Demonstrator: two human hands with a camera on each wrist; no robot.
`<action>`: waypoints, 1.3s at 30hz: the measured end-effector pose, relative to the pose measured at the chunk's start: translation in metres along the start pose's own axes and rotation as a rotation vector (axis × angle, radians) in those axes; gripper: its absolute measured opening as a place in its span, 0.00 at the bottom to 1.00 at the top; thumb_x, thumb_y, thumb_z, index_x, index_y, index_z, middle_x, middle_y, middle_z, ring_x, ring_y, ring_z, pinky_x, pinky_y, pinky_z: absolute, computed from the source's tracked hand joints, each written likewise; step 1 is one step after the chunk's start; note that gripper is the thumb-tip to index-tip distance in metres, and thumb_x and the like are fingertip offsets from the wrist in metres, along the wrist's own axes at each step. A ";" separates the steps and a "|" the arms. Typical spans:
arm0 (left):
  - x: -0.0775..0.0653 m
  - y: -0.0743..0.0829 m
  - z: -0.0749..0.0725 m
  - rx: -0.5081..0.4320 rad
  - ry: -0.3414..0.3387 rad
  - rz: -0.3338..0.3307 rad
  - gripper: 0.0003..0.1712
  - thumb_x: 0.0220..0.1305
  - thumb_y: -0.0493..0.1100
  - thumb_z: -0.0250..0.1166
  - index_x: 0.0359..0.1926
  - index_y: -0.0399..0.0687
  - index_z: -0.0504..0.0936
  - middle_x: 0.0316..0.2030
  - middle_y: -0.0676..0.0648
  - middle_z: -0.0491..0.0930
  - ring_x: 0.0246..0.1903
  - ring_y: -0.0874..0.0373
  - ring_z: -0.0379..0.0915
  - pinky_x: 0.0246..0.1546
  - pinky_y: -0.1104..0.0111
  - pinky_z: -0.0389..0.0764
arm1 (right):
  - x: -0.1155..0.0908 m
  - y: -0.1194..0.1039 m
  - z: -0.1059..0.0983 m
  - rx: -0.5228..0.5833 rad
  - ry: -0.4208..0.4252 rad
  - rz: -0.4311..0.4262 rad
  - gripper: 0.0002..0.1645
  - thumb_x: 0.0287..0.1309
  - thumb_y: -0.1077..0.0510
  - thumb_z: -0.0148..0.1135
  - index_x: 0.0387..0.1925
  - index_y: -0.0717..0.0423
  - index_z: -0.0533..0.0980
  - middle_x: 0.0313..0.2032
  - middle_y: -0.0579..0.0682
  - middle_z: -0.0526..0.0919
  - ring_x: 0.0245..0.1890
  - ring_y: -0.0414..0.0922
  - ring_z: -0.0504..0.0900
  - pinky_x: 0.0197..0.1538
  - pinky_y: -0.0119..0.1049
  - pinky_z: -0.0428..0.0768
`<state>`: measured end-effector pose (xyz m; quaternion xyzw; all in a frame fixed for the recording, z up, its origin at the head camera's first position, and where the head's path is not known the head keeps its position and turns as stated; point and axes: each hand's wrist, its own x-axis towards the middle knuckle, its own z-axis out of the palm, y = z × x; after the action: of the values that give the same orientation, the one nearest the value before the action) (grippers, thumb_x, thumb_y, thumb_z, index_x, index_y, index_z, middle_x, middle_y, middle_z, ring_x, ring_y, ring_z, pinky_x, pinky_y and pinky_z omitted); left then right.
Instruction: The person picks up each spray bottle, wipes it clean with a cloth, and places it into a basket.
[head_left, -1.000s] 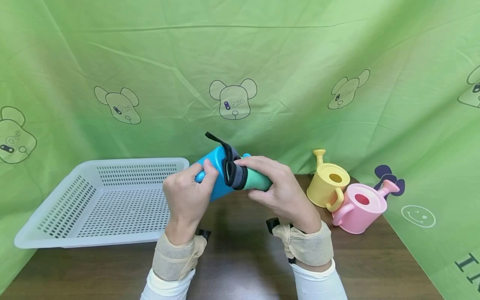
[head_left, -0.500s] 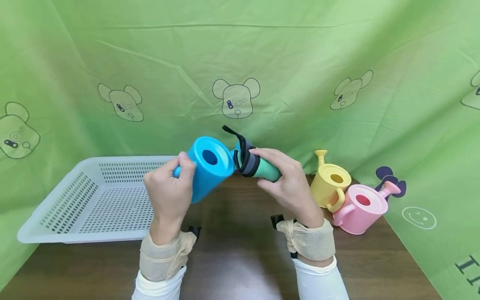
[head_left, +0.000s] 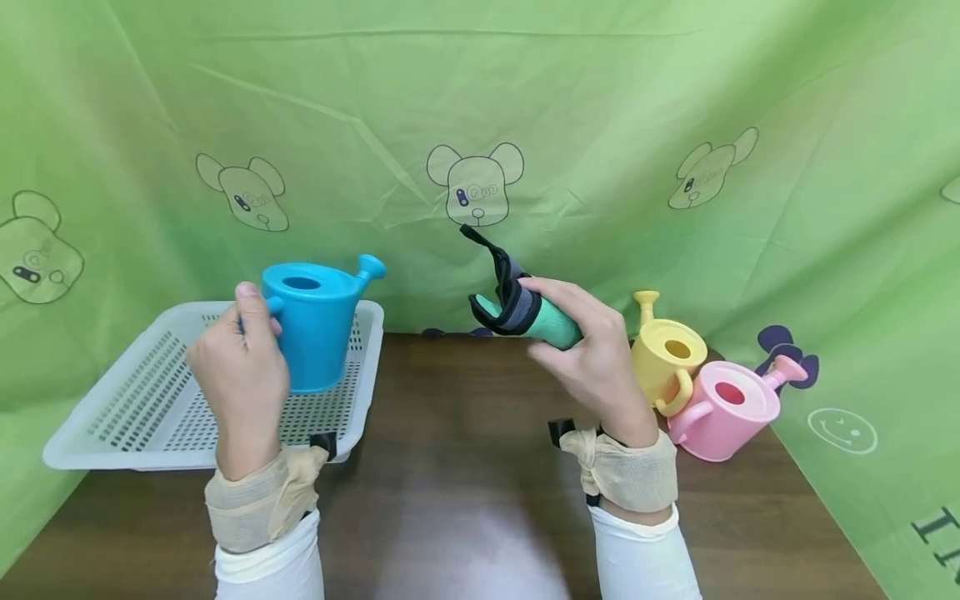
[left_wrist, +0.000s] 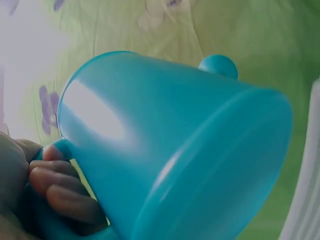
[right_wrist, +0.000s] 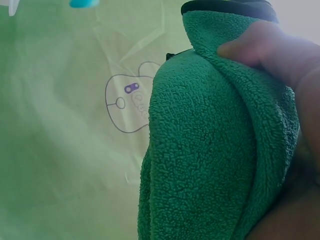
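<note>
My left hand (head_left: 243,375) grips the handle of a blue watering can (head_left: 318,342), which hangs upright over the right part of a white perforated basket (head_left: 360,417). Its spout points right. In the left wrist view the fingers (left_wrist: 65,192) curl through the can's handle, and the can's base faces the camera. Held in my right hand (head_left: 592,350) is a folded green fluffy cloth (head_left: 555,325) with dark grey and black edging and a black loop. Seen from the right wrist, the thumb presses on the cloth (right_wrist: 200,140); the other fingers are mostly hidden.
A yellow watering can (head_left: 663,358) and a pink watering can (head_left: 723,417) stand close together at the right of the brown wooden table (head_left: 450,483). A green printed curtain (head_left: 585,100) encloses the back and sides.
The blue watering can has moved left, away from the cloth, and turned from tilted to upright above the basket. My right hand with the cloth has shifted slightly up and right.
</note>
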<state>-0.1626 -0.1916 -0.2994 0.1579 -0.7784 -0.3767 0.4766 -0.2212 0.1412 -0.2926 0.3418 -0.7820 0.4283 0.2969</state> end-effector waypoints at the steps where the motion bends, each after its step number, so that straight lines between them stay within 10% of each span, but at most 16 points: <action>1: 0.002 -0.003 -0.002 0.014 -0.013 -0.019 0.36 0.83 0.55 0.47 0.17 0.42 0.74 0.12 0.61 0.65 0.14 0.70 0.56 0.23 0.71 0.59 | 0.000 0.000 0.000 0.003 0.002 0.002 0.39 0.44 0.73 0.72 0.61 0.48 0.83 0.58 0.50 0.87 0.53 0.45 0.83 0.57 0.28 0.74; 7: 0.008 -0.015 -0.014 0.138 -0.187 -0.132 0.38 0.84 0.60 0.42 0.29 0.37 0.83 0.17 0.45 0.80 0.12 0.81 0.64 0.30 0.75 0.70 | 0.001 0.000 -0.002 0.016 0.008 0.020 0.39 0.44 0.73 0.71 0.61 0.47 0.83 0.57 0.49 0.88 0.51 0.44 0.83 0.55 0.28 0.74; 15: 0.010 -0.025 -0.018 0.270 -0.517 -0.202 0.41 0.85 0.61 0.37 0.38 0.34 0.85 0.29 0.37 0.88 0.22 0.59 0.83 0.49 0.46 0.80 | 0.001 0.001 -0.006 0.037 0.084 0.026 0.39 0.43 0.72 0.72 0.60 0.46 0.84 0.54 0.49 0.89 0.48 0.41 0.82 0.51 0.29 0.75; 29: 0.015 -0.052 -0.021 0.360 -0.857 -0.244 0.35 0.86 0.56 0.39 0.41 0.33 0.83 0.33 0.39 0.88 0.40 0.40 0.84 0.44 0.49 0.78 | -0.003 0.000 -0.013 0.061 0.199 0.061 0.36 0.47 0.72 0.72 0.59 0.47 0.84 0.53 0.50 0.89 0.47 0.38 0.82 0.50 0.29 0.74; 39: 0.014 -0.057 -0.025 0.373 -1.013 -0.228 0.30 0.84 0.53 0.45 0.38 0.33 0.84 0.29 0.44 0.85 0.30 0.51 0.75 0.30 0.64 0.70 | -0.004 -0.001 -0.014 0.081 0.224 0.066 0.36 0.47 0.74 0.71 0.59 0.48 0.84 0.53 0.51 0.89 0.47 0.40 0.82 0.51 0.30 0.74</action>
<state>-0.1549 -0.2491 -0.3259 0.1218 -0.9420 -0.3104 -0.0374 -0.2153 0.1540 -0.2890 0.2775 -0.7370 0.5045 0.3540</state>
